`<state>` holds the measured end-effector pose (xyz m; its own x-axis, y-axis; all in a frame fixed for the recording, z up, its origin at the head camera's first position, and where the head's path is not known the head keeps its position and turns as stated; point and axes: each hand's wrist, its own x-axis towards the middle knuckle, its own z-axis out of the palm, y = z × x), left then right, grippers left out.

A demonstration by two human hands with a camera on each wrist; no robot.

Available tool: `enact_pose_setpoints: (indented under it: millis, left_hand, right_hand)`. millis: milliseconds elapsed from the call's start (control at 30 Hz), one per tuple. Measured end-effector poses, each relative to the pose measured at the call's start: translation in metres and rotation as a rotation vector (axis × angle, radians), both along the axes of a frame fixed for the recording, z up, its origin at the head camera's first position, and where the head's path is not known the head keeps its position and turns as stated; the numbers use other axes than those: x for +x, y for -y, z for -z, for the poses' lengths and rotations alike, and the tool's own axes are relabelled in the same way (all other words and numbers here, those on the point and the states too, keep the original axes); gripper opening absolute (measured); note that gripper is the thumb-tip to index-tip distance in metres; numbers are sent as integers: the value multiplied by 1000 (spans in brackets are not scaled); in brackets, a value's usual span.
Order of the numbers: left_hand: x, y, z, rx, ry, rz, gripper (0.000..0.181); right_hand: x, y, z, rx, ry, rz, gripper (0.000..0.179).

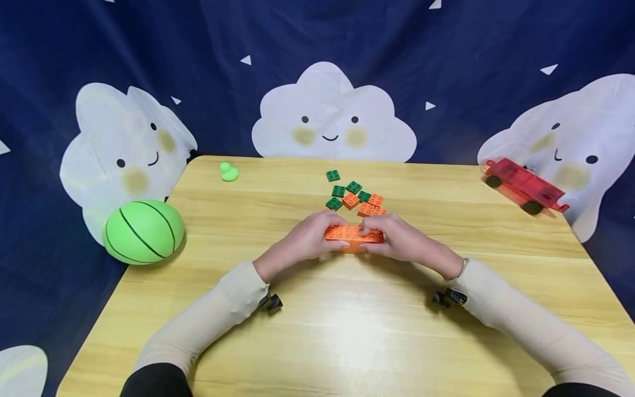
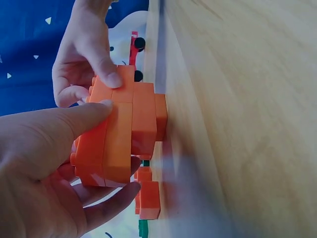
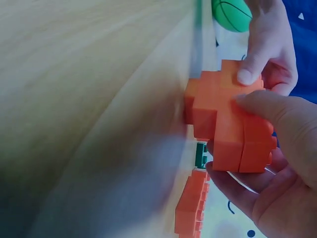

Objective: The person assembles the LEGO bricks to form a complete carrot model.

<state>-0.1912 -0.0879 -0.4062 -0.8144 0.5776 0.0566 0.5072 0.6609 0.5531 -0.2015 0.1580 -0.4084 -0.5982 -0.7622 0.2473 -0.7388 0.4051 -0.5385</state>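
Note:
An orange building-block stack (image 1: 353, 242) is held at the middle of the table by both hands. In the wrist views it is wide at the studded top and steps in to a narrower foot near the tabletop. My left hand (image 1: 317, 236) grips its left end, thumb on the near face and fingers round the far side. The right hand (image 1: 394, 237) holds the other end in a like way. Just beyond lie loose orange blocks (image 1: 366, 209) and green blocks (image 1: 339, 191). The fingers hide part of the stack's far side.
A green ball (image 1: 144, 231) sits at the table's left edge, and a small green duck (image 1: 229, 172) stands at the back left. At the back right is a red toy car (image 1: 526, 186). A dark blue cloud-print curtain (image 1: 218, 33) hangs behind the wooden table (image 1: 317, 347).

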Motion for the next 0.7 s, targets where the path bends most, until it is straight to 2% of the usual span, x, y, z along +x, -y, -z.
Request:
enact_pose_setpoints:
  millis: [100,167,267,333,400,467,633,700]
  left_hand:
    - [-1,6,-1,1,21,-4,43]
    - [-6,12,-3,65,60,-13,43]
    - [-20,26,-7,194,123,-56,41]
    - [-32,37,-8,227,132,-87,38]
    - [-42,46,-7,189,129,-109,37]
    - [-48,50,-4,126,132,-103,39]
    - [-49,45,5,4,169,-48,46]
    - [-50,41,9,-35,161,-30,45]
  right_hand:
    - [1,1,2,0,-3,-10,24]
    - [2,2,1,0,-1,-9,25]
    - [2,2,0,3,17,-2,26]
    - [1,2,0,8,33,6,25]
    - [1,2,-1,10,43,12,25]
    - [2,1,0,6,48,13,28]
    - [1,2,0,-4,36,-3,33]
    - [1,2,0,-3,28,-5,32]
